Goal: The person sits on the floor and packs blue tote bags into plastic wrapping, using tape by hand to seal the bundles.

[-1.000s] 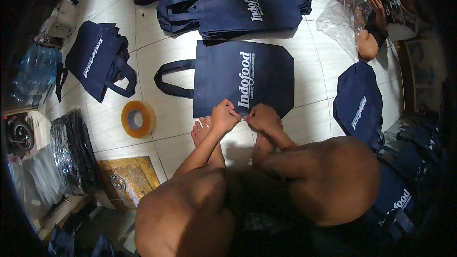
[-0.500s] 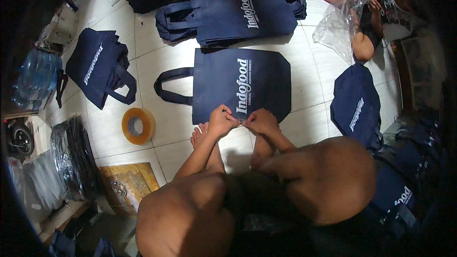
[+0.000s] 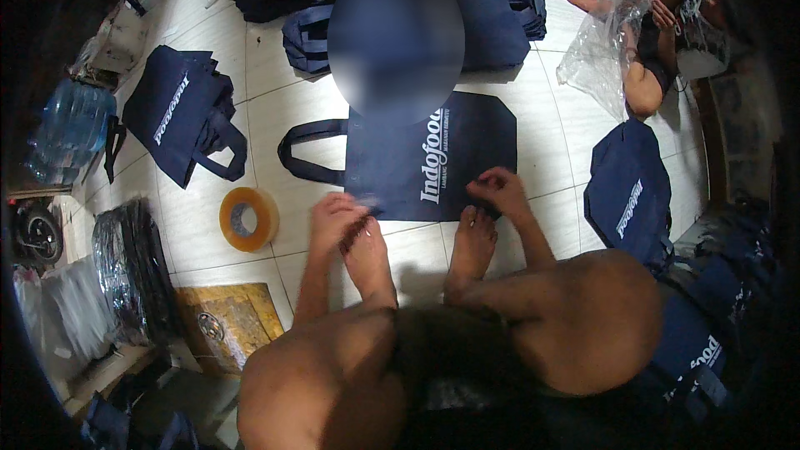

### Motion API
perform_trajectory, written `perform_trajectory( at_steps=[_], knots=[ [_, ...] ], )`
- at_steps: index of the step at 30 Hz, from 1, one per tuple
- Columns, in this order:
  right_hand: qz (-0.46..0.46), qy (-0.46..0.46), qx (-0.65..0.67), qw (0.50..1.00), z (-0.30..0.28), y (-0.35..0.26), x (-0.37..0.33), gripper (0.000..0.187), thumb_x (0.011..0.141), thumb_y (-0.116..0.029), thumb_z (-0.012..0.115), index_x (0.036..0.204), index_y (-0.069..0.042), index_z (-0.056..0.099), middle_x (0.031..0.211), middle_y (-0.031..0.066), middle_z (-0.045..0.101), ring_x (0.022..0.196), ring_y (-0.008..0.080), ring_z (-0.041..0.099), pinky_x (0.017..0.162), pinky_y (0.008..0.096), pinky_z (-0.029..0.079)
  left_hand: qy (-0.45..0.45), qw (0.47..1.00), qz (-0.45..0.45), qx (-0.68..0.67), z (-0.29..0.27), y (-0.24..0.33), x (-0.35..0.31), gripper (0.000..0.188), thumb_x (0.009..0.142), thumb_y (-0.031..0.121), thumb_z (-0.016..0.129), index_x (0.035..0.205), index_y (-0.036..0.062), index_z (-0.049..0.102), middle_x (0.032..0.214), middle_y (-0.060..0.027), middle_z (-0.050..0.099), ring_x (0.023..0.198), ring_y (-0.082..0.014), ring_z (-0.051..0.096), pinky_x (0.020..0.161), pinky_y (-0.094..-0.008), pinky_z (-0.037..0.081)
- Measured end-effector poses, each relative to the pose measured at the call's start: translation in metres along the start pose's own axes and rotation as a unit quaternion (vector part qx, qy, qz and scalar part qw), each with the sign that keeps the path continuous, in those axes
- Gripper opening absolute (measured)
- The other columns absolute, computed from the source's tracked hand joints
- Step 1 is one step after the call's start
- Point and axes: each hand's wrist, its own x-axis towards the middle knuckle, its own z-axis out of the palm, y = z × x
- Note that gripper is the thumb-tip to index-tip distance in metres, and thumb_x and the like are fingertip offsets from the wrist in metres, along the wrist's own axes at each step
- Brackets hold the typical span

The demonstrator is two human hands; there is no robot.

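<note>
A dark blue tote bag (image 3: 392, 175) with pale lettering lies flat on the floor before my feet, its looped handle (image 3: 293, 150) toward the left. At its lower left corner is my left hand (image 3: 337, 217), above my left foot; motion smears its fingers. My right hand (image 3: 502, 192) hovers over the bag's lower right part, fingers loosely bent and apart, with nothing visible in them. A blurred oval hides the bag's upper part and some of the stack of blue bags (image 3: 496, 25) behind it.
A roll of tape (image 3: 267, 221) lies left, below more folded blue bags (image 3: 179, 121). Another blue bag (image 3: 629, 192) is at right. At far right a person (image 3: 646, 87) sits by clear plastic (image 3: 596, 58). Water jugs (image 3: 71, 129) and black wrapped bundles (image 3: 129, 275) line the left.
My hands have parted from the middle of the bag's near edge, the left toward its left corner and the right rightward. An oval blur now covers part of the view.
</note>
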Motion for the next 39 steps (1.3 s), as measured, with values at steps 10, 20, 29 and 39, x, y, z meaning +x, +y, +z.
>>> perform_trajectory(
  at_steps=[10,20,29,39],
  knots=[
    [0.019,0.252,-0.311,0.916,0.003,0.045,0.057,0.062,0.074,-0.036,0.09,0.116,-0.002,0.061,0.095,0.0157,0.066,0.089,0.0292,0.064,0.084,0.0403,0.052,0.39,0.895,-0.063,0.205,-0.288,-0.109,-0.175,0.024,0.085,0.018,0.08,0.095,-0.0035,0.075,0.088,-0.0077,0.073,0.084,-0.0161,0.065,0.079,-0.0318,0.051],
    [0.116,0.209,-0.019,0.971,-0.168,-0.04,0.007,0.048,0.077,-0.016,0.086,0.112,0.0,0.058,0.098,0.0118,0.067,0.09,0.0182,0.062,0.078,0.0327,0.052,0.424,0.738,-0.087,0.518,-0.227,-0.113,-0.17,0.027,0.088,0.02,0.07,0.106,-0.0005,0.07,0.094,-0.0139,0.071,0.085,-0.0248,0.067,0.078,-0.0372,0.054],
    [0.043,0.585,-0.424,0.69,-0.442,-0.215,-0.205,0.046,0.079,-0.005,0.061,0.124,-0.008,0.054,0.117,0.0236,0.067,0.105,0.0412,0.067,0.091,0.047,0.05,0.227,0.784,0.009,0.578,0.13,-0.04,-0.069,0.032,0.102,0.017,0.041,0.128,0.0028,0.054,0.133,-0.0176,0.057,0.119,-0.0338,0.058,0.098,-0.0456,0.049],
    [0.063,0.38,-0.349,0.854,-0.349,0.008,-0.076,0.063,0.087,-0.002,0.062,0.148,-0.004,0.045,0.146,0.0181,0.053,0.131,0.0323,0.054,0.111,0.0389,0.041,0.459,0.741,-0.281,0.401,-0.303,-0.131,-0.273,0.027,0.088,0.021,0.063,0.106,0.0013,0.069,0.097,-0.0227,0.069,0.093,-0.0408,0.066,0.082,-0.0501,0.053]
  ],
)
